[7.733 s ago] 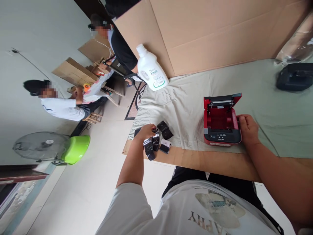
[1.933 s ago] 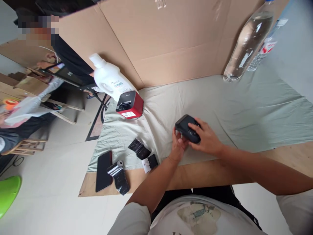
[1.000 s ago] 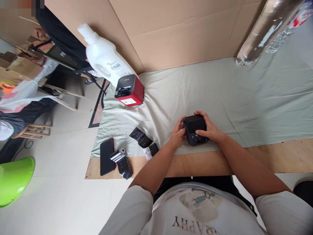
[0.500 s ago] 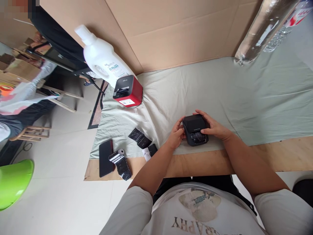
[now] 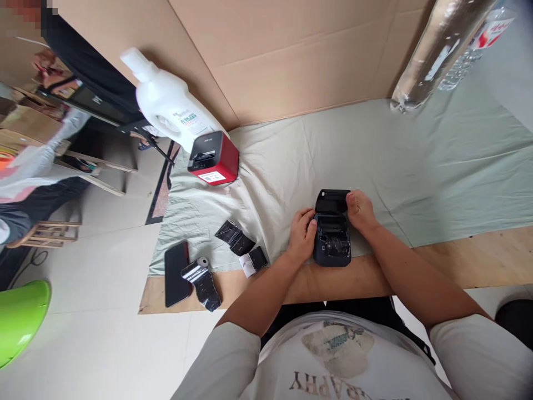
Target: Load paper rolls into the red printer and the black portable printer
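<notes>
A small black label printer (image 5: 332,235) sits on the pale green cloth (image 5: 375,155) near the table's front edge, its lid flipped open toward the back. My left hand (image 5: 302,235) grips its left side. My right hand (image 5: 360,210) holds the open lid at its right edge. Inside the open bay a dark roll shows. Left of my hands lie black-wrapped paper rolls (image 5: 235,238), a partly unwrapped white roll (image 5: 254,260) and another wrapped roll (image 5: 202,279) beside a black phone (image 5: 175,273).
A red printer (image 5: 213,158) stands closed at the back left, beside a white detergent bottle (image 5: 166,107). A cardboard wall (image 5: 291,55) backs the table. A clear plastic roll (image 5: 433,53) and a water bottle (image 5: 474,50) lie at the far right. A person sits on the floor at left.
The black printer's lid has swung open toward the back over the last second, my right hand moving up with it. My left hand has stayed on the printer's left side.
</notes>
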A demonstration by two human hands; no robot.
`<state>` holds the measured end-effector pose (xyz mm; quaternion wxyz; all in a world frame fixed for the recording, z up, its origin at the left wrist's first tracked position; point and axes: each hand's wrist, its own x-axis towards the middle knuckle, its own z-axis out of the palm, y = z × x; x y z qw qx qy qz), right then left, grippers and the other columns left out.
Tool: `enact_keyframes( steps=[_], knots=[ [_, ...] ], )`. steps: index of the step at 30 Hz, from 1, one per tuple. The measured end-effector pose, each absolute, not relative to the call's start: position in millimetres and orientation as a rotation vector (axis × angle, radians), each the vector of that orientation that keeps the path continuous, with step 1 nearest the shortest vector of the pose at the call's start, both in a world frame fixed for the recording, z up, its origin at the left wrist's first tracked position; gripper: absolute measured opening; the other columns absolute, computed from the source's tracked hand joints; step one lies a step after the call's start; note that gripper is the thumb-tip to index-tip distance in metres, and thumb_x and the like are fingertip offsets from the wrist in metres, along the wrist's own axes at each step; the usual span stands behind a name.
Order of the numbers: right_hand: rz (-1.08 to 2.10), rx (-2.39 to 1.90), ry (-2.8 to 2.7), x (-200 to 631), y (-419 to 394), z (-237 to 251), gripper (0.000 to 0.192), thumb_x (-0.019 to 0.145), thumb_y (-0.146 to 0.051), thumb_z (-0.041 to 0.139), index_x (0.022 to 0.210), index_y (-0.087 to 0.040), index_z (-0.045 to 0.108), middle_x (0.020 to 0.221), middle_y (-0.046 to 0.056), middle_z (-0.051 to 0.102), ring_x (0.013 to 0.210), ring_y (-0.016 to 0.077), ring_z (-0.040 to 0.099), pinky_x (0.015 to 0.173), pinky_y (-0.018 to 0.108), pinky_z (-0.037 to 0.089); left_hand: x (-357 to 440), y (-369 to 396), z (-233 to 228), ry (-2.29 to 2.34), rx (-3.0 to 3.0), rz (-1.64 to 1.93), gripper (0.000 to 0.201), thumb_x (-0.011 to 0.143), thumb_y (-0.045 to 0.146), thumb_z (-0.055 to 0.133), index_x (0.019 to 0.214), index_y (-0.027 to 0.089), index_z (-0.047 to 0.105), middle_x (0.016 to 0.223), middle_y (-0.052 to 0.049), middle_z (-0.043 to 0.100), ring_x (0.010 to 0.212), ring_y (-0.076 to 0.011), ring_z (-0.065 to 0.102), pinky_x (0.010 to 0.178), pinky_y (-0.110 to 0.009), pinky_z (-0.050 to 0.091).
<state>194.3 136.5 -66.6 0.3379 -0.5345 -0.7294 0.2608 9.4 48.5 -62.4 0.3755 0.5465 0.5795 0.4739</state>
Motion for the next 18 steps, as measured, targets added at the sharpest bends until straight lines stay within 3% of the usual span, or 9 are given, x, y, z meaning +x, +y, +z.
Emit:
enact_keyframes(
  steps=[3, 9, 14, 18],
  knots=[
    [0.679, -1.353, -1.92, 189.7, 136.4, -64.7, 0.071, 0.082, -0.087, 0.005, 0.054, -0.025, 0.027, 0.058, 0.004, 0.04, 0.066, 0.0214, 0.044, 0.071, 0.039, 0.041, 5.5, 50.4, -61.4, 1.576, 1.503, 1.177, 0.036, 0.092, 0.048, 0.05, 0.102, 0.019, 0.068, 0.115, -0.012, 0.062, 0.116, -0.0278, 0.053, 0.108, -0.046, 0.038],
    [0.7, -1.303, -1.936, 190.0, 135.8, -63.7, 0.071, 0.083, -0.088, 0.011, 0.056, -0.025, 0.028, 0.057, 0.004, 0.041, 0.067, 0.021, 0.044, 0.07, 0.037, 0.039, 8.8, 44.0, -44.0, 1.729, 1.475, 1.212, 0.021, 0.09, 0.039, 0.056, 0.1, 0.022, 0.063, 0.101, -0.008, 0.063, 0.102, -0.0253, 0.054, 0.098, -0.043, 0.04],
    [0.694, -1.29, -1.966, 191.6, 137.0, -64.5, 0.071, 0.084, -0.087, 0.009, 0.057, -0.025, 0.031, 0.058, 0.004, 0.045, 0.067, 0.0208, 0.045, 0.068, 0.036, 0.039, 19.9, 46.4, -11.0, 1.612, 1.895, 0.822, 0.015, 0.088, 0.027, 0.057, 0.095, 0.024, 0.071, 0.099, -0.008, 0.072, 0.104, -0.0309, 0.049, 0.104, -0.053, 0.027],
    [0.689, -1.275, -1.978, 191.6, 137.6, -66.6, 0.07, 0.085, -0.086, 0.009, 0.057, -0.025, 0.031, 0.058, 0.004, 0.046, 0.067, 0.0206, 0.044, 0.067, 0.037, 0.04, 29.6, 58.3, -3.4, 1.491, 2.066, 0.52, 0.018, 0.085, 0.024, 0.056, 0.091, 0.022, 0.073, 0.092, -0.013, 0.07, 0.106, -0.0358, 0.045, 0.101, -0.058, 0.024]
  ],
)
